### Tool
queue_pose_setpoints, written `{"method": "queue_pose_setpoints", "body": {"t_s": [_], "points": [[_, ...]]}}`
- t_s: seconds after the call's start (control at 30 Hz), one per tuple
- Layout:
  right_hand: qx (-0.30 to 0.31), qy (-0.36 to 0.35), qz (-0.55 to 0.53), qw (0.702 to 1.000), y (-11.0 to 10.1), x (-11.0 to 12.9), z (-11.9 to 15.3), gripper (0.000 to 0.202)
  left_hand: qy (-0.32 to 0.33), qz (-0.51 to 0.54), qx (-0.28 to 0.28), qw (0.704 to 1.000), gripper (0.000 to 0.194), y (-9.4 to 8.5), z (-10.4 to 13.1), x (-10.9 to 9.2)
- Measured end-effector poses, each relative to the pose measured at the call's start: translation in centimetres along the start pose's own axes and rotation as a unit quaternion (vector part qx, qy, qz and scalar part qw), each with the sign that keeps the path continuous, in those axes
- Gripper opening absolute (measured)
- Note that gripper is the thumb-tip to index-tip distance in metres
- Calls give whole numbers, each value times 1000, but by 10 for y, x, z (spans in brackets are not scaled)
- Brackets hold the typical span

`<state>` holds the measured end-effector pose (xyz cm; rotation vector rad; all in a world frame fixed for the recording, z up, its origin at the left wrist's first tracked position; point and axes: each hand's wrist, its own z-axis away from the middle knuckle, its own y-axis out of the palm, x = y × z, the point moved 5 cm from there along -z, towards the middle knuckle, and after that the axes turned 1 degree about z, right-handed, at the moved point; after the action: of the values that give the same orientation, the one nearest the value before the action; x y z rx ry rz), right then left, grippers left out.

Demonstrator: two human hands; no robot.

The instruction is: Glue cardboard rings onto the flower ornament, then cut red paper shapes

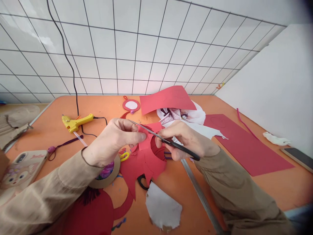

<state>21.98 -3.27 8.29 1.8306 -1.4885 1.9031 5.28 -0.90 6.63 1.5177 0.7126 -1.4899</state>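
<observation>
My left hand [116, 140] pinches a small piece of red paper [143, 141] between thumb and fingers. In my right hand [187, 135] is a pair of black-handled scissors [184, 150], its blades pointing left across the top of that paper. Whether the blades are cutting into it I cannot tell. Beneath both hands lie red paper cut-outs [137, 166] with pointed edges and a curved opening. The black handle loop of another tool [141, 182] shows under them. A torn white scrap [163, 205] rests nearer to me.
At left are a yellow hot glue gun [77, 123] with its cord, a roll of tape [114, 174] and a phone in a patterned case [24, 173]. Red sheets [244, 143] lie right and behind. A metal ruler [200, 195] is beside my right sleeve; a dark phone [299, 158] lies far right.
</observation>
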Motion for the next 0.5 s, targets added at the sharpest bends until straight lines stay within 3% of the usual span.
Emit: {"method": "queue_pose_setpoints", "body": {"t_s": [0.17,0.5], "points": [[33,21,29,999,0,0,2,26,-18,-40,22,999,23,-1,1,-3],[37,19,40,998,0,1,2,50,-79,-56,44,994,14,0,1,-7]]}}
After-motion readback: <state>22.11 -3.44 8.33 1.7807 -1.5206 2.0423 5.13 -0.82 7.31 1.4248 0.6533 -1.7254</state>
